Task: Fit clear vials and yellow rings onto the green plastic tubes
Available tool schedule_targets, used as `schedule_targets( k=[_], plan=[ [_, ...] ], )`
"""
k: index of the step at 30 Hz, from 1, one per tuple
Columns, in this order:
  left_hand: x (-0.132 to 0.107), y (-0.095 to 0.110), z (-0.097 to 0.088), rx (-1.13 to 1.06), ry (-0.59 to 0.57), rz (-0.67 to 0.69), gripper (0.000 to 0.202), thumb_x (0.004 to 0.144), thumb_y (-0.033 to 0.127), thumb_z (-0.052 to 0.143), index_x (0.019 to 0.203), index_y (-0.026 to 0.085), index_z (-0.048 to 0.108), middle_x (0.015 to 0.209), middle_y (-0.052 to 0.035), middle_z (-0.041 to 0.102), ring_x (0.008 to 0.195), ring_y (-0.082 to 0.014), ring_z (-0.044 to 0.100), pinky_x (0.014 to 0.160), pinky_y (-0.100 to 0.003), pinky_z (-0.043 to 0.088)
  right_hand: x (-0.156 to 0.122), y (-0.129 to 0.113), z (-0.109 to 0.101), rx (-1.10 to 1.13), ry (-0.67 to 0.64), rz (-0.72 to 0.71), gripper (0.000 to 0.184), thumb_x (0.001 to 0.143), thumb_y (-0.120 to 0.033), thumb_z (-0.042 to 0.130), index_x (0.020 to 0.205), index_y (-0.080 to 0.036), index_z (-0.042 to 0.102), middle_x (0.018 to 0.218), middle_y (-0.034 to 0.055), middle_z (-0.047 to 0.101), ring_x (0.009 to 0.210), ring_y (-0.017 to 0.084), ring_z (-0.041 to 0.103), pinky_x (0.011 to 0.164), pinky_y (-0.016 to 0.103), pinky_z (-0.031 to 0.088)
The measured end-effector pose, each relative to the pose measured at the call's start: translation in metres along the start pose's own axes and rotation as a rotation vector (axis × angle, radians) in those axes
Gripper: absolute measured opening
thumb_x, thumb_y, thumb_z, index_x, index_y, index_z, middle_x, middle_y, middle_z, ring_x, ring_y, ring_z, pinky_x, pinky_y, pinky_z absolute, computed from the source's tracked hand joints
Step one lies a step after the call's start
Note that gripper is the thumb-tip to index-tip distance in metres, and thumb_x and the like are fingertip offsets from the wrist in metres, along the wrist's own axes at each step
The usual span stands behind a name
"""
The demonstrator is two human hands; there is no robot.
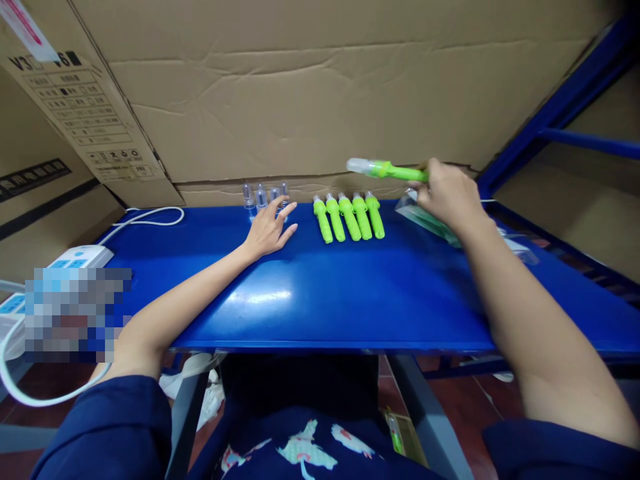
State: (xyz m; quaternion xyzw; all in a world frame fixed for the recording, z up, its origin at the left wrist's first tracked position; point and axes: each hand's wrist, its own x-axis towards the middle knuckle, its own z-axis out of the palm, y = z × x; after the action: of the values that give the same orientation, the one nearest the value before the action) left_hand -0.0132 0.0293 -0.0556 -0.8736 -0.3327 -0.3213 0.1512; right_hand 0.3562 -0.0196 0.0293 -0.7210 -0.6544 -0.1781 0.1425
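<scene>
My right hand is raised over the right half of the blue table, closed around the lower end of a lime-green pen-shaped device. A clear cap covers its far end, which points left. My left hand, fingers spread, is at the small clear caps standing at the table's back edge; its fingertips overlap the rightmost ones, and contact cannot be made out. Between my hands several similar green devices lie side by side in a row, their narrow clear tips toward the back.
Cardboard walls the back of the blue table. A white power strip with a looped cable sits at the left. Clear plastic bags lie under and beside my right hand. A blue metal frame rises at the right.
</scene>
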Motion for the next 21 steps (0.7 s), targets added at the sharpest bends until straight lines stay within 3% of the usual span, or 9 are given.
schedule_targets(
  k=[4, 8, 11, 15, 21],
  plan=[
    [0.001, 0.002, -0.002, 0.007, -0.005, -0.004, 0.054, 0.102, 0.054, 0.033, 0.142, 0.019, 0.042, 0.147, -0.0206, 0.046, 0.129, -0.0307, 0.056, 0.101, -0.047, 0.05, 0.004, 0.011, 0.002, 0.013, -0.211, 0.163, 0.049, 0.104, -0.04, 0.041, 0.132, -0.001, 0.054, 0.122, 0.0349, 0.063, 0.105, 0.038, 0.063, 0.073, 0.039, 0.033],
    [0.001, 0.002, -0.003, 0.01, -0.031, -0.017, 0.054, 0.102, 0.052, 0.033, 0.142, 0.017, 0.042, 0.148, -0.0219, 0.045, 0.131, -0.0318, 0.054, 0.102, -0.048, 0.049, 0.01, 0.014, 0.006, 0.018, -0.37, 0.193, 0.046, 0.104, -0.03, 0.043, 0.125, 0.006, 0.061, 0.12, 0.0373, 0.064, 0.106, 0.037, 0.064, 0.075, 0.037, 0.035],
    [0.001, 0.003, -0.003, 0.016, -0.047, -0.023, 0.054, 0.102, 0.052, 0.034, 0.142, 0.015, 0.042, 0.149, -0.0233, 0.044, 0.133, -0.033, 0.053, 0.103, -0.048, 0.049, 0.014, 0.013, 0.007, 0.023, -0.462, 0.226, 0.043, 0.103, -0.026, 0.042, 0.107, 0.007, 0.07, 0.096, 0.0312, 0.07, 0.096, 0.032, 0.065, 0.076, 0.034, 0.038],
    [0.001, 0.003, -0.002, 0.037, -0.044, -0.015, 0.053, 0.102, 0.051, 0.033, 0.141, 0.015, 0.042, 0.149, -0.0235, 0.045, 0.133, -0.0328, 0.054, 0.1, -0.047, 0.05, 0.015, 0.006, 0.01, 0.078, -0.582, 0.264, 0.048, 0.104, -0.023, 0.038, 0.084, 0.004, 0.073, 0.063, 0.0174, 0.064, 0.07, 0.022, 0.061, 0.075, 0.031, 0.041],
    [0.001, 0.004, -0.003, 0.054, -0.061, -0.023, 0.053, 0.102, 0.049, 0.035, 0.141, 0.014, 0.042, 0.148, -0.0239, 0.045, 0.134, -0.0332, 0.053, 0.1, -0.047, 0.051, 0.014, -0.004, 0.028, 0.096, -0.624, 0.23, 0.034, 0.096, -0.012, 0.047, 0.074, -0.003, 0.071, 0.044, 0.0101, 0.054, 0.052, 0.022, 0.057, 0.066, 0.031, 0.043]
  ],
)
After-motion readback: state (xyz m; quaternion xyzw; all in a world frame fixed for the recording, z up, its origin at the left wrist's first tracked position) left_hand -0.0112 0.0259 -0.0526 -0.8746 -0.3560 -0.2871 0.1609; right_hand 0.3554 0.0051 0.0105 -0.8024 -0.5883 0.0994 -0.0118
